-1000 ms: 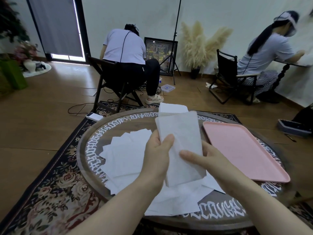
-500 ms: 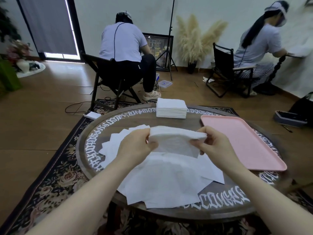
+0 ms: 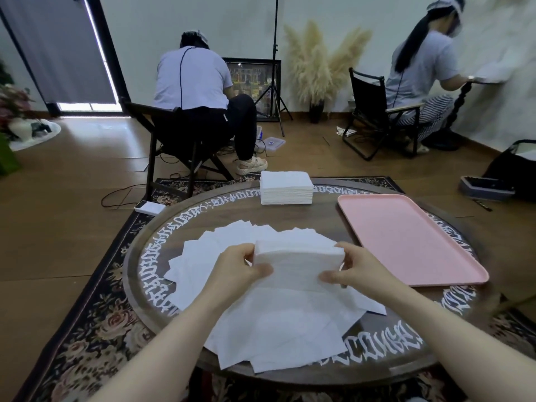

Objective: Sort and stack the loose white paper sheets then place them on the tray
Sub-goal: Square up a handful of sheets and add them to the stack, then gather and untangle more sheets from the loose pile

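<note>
A small stack of white paper sheets (image 3: 298, 264) is held edge-down over the table's middle. My left hand (image 3: 240, 269) grips its left side, thumb on the near face. My right hand (image 3: 355, 266) grips its right side the same way. Beneath them, several loose white sheets (image 3: 275, 329) lie fanned across the round table (image 3: 139, 256). A neat pile of sheets (image 3: 286, 187) sits at the table's far edge. The pink tray (image 3: 412, 239) lies on the right of the table with nothing on it.
A white phone (image 3: 149, 208) lies by the table's far left rim. Two seated people on black chairs work beyond the table, backs turned. A dark bag (image 3: 510, 172) stands on the floor at right. A patterned rug lies under the table.
The held stack has come down from an upright position in front of me to stand on the loose sheets, both hands now gripping its sides. The view has tilted downward.
</note>
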